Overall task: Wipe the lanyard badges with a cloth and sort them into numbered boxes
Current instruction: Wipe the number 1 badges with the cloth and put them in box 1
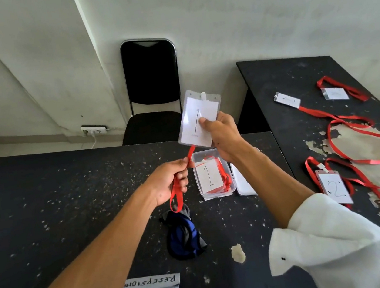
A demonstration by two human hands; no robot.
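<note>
A black chair point(151, 73) stands beside a wall socket point(94, 130).

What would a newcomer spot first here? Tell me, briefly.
The badge marked 1, held up mid-frame by the right hand, with the left hand gripping its red lanyard below. Under it on the table sits a clear box labelled 1, and a blue cloth lies nearer the person. On the right, loose badges with red lanyards lie spread over a second table.
</note>
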